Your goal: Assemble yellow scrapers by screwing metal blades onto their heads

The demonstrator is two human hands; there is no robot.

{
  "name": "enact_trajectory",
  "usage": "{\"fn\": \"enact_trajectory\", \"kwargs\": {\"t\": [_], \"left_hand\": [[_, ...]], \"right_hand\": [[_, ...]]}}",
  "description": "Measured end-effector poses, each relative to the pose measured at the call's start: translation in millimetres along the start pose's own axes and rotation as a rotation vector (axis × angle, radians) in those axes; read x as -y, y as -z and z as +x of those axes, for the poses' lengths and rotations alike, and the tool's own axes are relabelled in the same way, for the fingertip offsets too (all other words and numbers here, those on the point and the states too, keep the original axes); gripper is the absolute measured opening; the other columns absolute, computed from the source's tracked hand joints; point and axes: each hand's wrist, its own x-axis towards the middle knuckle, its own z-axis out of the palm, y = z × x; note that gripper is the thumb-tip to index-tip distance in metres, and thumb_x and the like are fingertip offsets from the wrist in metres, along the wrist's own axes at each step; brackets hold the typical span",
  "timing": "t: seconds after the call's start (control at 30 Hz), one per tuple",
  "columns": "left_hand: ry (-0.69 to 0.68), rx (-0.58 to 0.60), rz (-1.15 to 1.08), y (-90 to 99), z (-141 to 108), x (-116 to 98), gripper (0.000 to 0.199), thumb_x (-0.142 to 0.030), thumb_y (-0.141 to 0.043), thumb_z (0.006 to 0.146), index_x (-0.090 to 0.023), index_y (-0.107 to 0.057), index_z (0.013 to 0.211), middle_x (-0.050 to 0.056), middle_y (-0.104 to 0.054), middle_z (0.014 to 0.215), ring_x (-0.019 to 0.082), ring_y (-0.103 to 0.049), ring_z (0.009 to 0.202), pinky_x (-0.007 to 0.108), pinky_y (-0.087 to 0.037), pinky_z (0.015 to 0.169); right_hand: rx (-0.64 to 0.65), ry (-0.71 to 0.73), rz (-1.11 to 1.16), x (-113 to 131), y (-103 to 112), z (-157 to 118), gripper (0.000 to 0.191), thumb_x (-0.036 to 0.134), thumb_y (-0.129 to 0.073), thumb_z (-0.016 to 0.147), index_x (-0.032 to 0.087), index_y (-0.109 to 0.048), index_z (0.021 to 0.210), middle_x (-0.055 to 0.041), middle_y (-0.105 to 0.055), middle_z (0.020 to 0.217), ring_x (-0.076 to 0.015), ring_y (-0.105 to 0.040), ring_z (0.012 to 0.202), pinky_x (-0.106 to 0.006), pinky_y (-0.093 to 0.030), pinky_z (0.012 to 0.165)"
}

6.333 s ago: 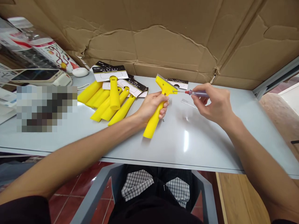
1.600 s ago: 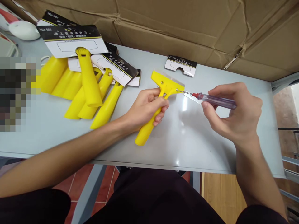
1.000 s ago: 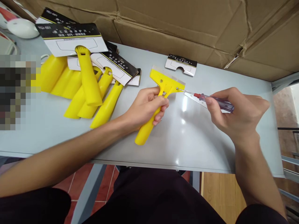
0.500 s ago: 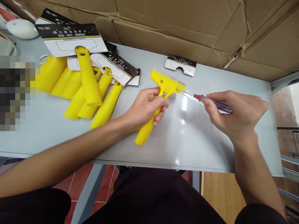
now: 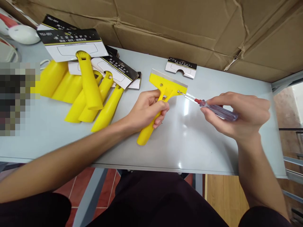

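My left hand (image 5: pixel 151 108) is wrapped round the neck of a yellow scraper (image 5: pixel 169 86), whose wide head points away from me. Along the head's far edge runs a thin, pale blade strip (image 5: pixel 169 77). Two screws show on the head, one on each side. Between the fingers and thumb of my right hand (image 5: pixel 241 115) is a screwdriver (image 5: pixel 220 111) with a clear handle and red collar. Its tip touches the right screw (image 5: pixel 178 91). Behind the screwdriver shaft, partly covered, lies a flat pale strip on the table.
Several yellow scraper handles (image 5: pixel 92 85) lie piled at the left with black-and-white header cards (image 5: pixel 75 44). A single folded card (image 5: pixel 181 67) sits beyond the scraper. A cardboard wall (image 5: pixel 177 28) stands along the table's back, and a white mouse (image 5: pixel 25 34) rests at the far left.
My right fingers have shifted on the screwdriver, showing more of its clear handle. Its tip stays at the right screw. The scraper in my left hand has tilted slightly.
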Motion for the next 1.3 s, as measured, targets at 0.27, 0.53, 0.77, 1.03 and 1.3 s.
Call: {"fn": "enact_trajectory", "kwargs": {"t": [0.27,0.53,0.77,1.03,1.3], "left_hand": [[-0.006,0.185,-0.014,-2.6,-4.9,8.0,0.017,-0.020,-0.067,0.076,-0.021,-0.052,0.067,-0.006,-0.053,0.047,0.008,-0.045,0.033,0.021,-0.037,0.032],[0.110,0.092,-0.058,-9.6,-8.0,4.3,0.017,-0.018,-0.064,0.075,-0.021,-0.050,0.065,-0.007,-0.050,0.047,0.007,-0.044,0.033,0.021,-0.036,0.033],[0.126,0.061,-0.073,-9.4,-8.6,0.1,0.017,-0.019,-0.065,0.074,-0.022,-0.049,0.069,-0.006,-0.050,0.049,0.008,-0.043,0.035,0.022,-0.035,0.034],[0.120,0.054,-0.074,-8.3,-8.4,0.3,0.017,-0.019,-0.064,0.075,-0.022,-0.050,0.067,-0.006,-0.051,0.050,0.008,-0.043,0.034,0.022,-0.035,0.034],[0.120,0.067,-0.058,-8.9,-10.4,-0.9,0.018,-0.019,-0.063,0.077,-0.022,-0.049,0.065,-0.006,-0.050,0.048,0.007,-0.043,0.034,0.022,-0.036,0.034]], "right_hand": [[-0.177,-0.058,0.304,-9.2,-9.6,5.5,0.017,0.040,-0.082,0.086,0.030,-0.071,0.078,-0.0018,-0.078,0.085,-0.0236,-0.073,0.072,-0.043,-0.059,0.060],[0.120,-0.352,0.335,-10.5,-11.9,-6.9,0.034,0.057,-0.053,0.106,0.029,-0.065,0.090,-0.0067,-0.081,0.107,-0.0296,-0.078,0.103,-0.048,-0.064,0.078],[0.163,-0.263,0.303,-12.8,-15.2,-8.4,0.029,0.045,-0.047,0.112,0.031,-0.068,0.100,-0.0051,-0.081,0.107,-0.0252,-0.079,0.095,-0.040,-0.062,0.075],[0.165,-0.341,0.418,-10.8,-15.1,-8.0,0.036,0.054,-0.047,0.110,0.029,-0.068,0.095,-0.0062,-0.079,0.104,-0.0273,-0.078,0.101,-0.043,-0.062,0.079],[0.186,-0.380,0.458,-14.3,-16.2,-9.0,0.042,0.062,-0.044,0.109,0.030,-0.067,0.094,-0.0055,-0.077,0.098,-0.0273,-0.077,0.096,-0.044,-0.061,0.077]]}}
